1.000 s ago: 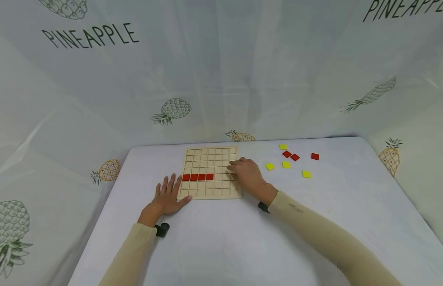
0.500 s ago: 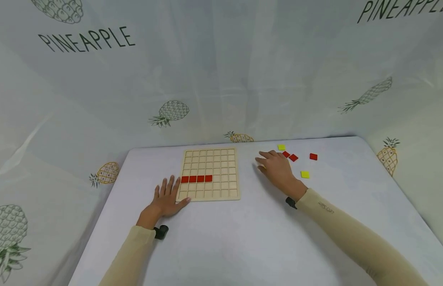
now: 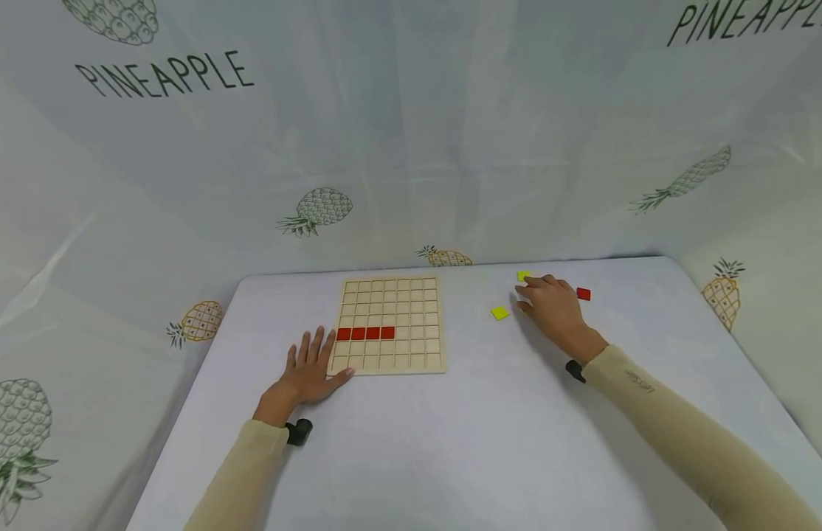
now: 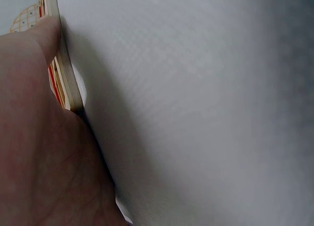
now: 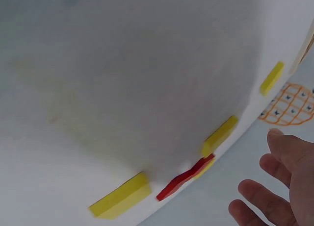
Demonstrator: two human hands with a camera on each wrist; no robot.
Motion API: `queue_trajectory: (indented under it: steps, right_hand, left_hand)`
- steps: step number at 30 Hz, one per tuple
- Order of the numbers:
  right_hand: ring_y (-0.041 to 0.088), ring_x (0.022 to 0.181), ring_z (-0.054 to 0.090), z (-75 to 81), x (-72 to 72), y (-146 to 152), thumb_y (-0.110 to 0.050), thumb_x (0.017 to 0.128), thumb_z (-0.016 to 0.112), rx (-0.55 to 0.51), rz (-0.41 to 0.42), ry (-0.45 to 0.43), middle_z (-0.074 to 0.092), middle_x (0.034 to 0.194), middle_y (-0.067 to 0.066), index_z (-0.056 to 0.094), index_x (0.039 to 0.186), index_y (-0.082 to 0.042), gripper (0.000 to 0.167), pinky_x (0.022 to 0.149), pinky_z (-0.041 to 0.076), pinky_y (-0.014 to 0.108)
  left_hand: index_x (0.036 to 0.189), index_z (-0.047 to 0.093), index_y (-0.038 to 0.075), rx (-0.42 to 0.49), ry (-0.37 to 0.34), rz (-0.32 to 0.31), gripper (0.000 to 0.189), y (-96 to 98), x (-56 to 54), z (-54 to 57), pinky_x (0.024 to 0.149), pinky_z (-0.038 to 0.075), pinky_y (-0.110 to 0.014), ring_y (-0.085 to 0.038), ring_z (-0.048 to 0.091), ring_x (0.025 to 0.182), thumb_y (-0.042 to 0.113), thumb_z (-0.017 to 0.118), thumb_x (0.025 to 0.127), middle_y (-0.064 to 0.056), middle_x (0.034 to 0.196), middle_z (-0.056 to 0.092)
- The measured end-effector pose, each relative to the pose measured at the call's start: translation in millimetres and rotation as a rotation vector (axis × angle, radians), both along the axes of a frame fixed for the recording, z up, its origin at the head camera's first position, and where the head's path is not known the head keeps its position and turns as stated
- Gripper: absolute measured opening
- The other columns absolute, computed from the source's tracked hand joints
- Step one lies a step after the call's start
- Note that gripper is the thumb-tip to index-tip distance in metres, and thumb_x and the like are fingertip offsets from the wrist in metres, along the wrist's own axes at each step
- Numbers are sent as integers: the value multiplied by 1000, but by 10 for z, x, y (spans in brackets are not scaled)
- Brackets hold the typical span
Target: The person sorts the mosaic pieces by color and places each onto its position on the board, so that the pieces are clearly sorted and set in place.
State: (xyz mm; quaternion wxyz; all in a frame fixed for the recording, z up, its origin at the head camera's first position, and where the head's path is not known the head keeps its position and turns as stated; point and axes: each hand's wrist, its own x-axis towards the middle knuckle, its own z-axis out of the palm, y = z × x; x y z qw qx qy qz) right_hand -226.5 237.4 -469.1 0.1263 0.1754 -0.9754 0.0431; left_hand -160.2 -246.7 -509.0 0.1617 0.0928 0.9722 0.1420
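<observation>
A pale wooden grid board (image 3: 418,302) lies left of centre on the table, with several red square tiles (image 3: 373,333) in a row from its left edge. My left hand (image 3: 307,376) rests with spread fingers at the board's near left corner. Its thumb lies on the near edge, and the left wrist view shows it against the board's side (image 4: 71,86). My right hand (image 3: 553,310) hovers over the loose tiles, fingers slightly bent, holding nothing in the right wrist view. Under it, red tiles (image 5: 184,179) and a yellow tile (image 5: 122,196) show; the head view mostly hides them.
One yellow tile (image 3: 499,313) lies between the board and my right hand. Another yellow tile (image 3: 523,276) sits near the table's back edge, and a red tile (image 3: 584,293) lies right of the hand. A pineapple-print curtain (image 3: 411,147) stands behind the table (image 3: 398,457).
My right hand has moved right, from the board's right side to over the loose tiles. My left hand has stayed at the board's corner.
</observation>
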Motion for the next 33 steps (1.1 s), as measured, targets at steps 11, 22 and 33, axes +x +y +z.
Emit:
queue_trajectory:
  steps: [11,22,33]
  right_hand:
    - [46,114,66,-20,-92,130,-10,94,80,7,-31,-47,73,126,25,76,127,-1,34,99,53,64]
    - [43,100,67,-44,-208,96,-10,93,82,81,-77,-119,76,115,26,77,124,0,33,93,56,58]
    - [41,96,68,-65,-247,88,0,95,75,46,-52,-108,76,108,24,79,118,-1,24,90,57,59]
  left_hand:
    - [168,8,0,-8,-35,8,99,53,51,158,126,-7,-68,-51,-9,160,63,49,104,-28,175,-4]
    - [169,5,2,-27,-23,7,100,5,2,14,126,-6,-68,-50,-10,161,62,50,103,-26,175,-7]
    - [169,7,2,-4,5,5,98,-34,-31,-75,125,-7,-68,-51,-10,160,58,53,103,-26,176,-6]
